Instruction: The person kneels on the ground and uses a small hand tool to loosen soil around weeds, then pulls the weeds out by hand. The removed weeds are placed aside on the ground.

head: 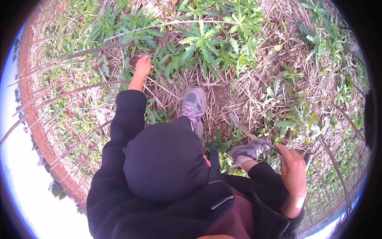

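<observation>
My right hand (pixel 294 168) grips a sickle (pixel 245 131) whose curved blade, soiled along its length, reaches past my shoe towards the straw. Farther forward, my left hand (pixel 144 65) is low among green leafy weeds (pixel 170 59) with its fingers curled. Whether a stem is between those fingers is too small to tell. A larger clump of jagged-leaved weeds (pixel 203 44) grows just to the right of that hand. Dry straw (pixel 164 82) covers the soil between my hands.
My grey shoes, one forward (pixel 193 103) and one by the sickle (pixel 249 151), stand on the straw. Thin dry stalks (pixel 77 89) rise on the left, with more stalks (pixel 337 167) on the right. A patch of bare soil (pixel 220 98) shows ahead.
</observation>
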### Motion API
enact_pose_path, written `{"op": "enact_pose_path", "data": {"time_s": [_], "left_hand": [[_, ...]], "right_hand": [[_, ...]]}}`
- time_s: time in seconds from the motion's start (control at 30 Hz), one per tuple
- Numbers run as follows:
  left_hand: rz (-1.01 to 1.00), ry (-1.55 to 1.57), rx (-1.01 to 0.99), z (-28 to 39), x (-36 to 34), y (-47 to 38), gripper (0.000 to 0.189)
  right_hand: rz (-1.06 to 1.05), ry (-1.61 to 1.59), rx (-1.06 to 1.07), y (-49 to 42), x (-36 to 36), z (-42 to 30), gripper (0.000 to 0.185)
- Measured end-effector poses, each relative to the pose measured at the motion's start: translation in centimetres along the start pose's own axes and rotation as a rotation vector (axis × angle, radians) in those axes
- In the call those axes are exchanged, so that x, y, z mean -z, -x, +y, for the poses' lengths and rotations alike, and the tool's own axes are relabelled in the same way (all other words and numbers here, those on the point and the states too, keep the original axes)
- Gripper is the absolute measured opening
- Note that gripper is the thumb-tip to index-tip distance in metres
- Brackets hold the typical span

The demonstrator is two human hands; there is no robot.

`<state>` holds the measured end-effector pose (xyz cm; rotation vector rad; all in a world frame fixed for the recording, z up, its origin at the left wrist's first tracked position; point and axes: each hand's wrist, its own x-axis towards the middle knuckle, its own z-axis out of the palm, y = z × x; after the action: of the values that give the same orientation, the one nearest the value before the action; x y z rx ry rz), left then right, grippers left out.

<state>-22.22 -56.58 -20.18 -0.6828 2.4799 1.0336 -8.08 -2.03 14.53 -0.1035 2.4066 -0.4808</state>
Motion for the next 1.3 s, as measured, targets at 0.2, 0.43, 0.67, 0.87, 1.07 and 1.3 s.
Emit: {"op": "enact_pose_path", "data": {"time_s": [0.2, 0.43, 0.67, 0.87, 1.07, 1.3], "left_hand": [[0.209, -0.313, -0.255, 0.7, -0.1, 0.7, 0.029], [-0.148, -0.650, -0.188, 2.8, 0.6, -2.3, 0.027], [-0.114, -0.662, -0.003, 4.2, 0.7, -1.4, 0.037], [-0.185, -0.812, 0.107, 4.8, 0.9, -1.4, 0.043], [-0.216, -0.863, 0.131, 5.3, 1.1, -1.8, 0.045], [-0.143, -0.860, 0.022, 2.7, -0.1, -2.9, 0.040]], "right_hand": [[0.028, -0.053, 0.053, 0.5, -0.8, -0.8, 0.036], [0.032, -0.003, 0.071, 1.1, -1.7, -0.8, 0.035], [0.005, -0.002, 0.070, 0.9, -2.0, -0.6, 0.035], [0.021, -0.011, 0.069, 0.7, -2.0, -0.5, 0.035], [0.006, 0.002, 0.054, 0.9, -2.1, -0.4, 0.035], [-0.022, 0.018, 0.057, 0.9, -2.4, -0.3, 0.036]]}}
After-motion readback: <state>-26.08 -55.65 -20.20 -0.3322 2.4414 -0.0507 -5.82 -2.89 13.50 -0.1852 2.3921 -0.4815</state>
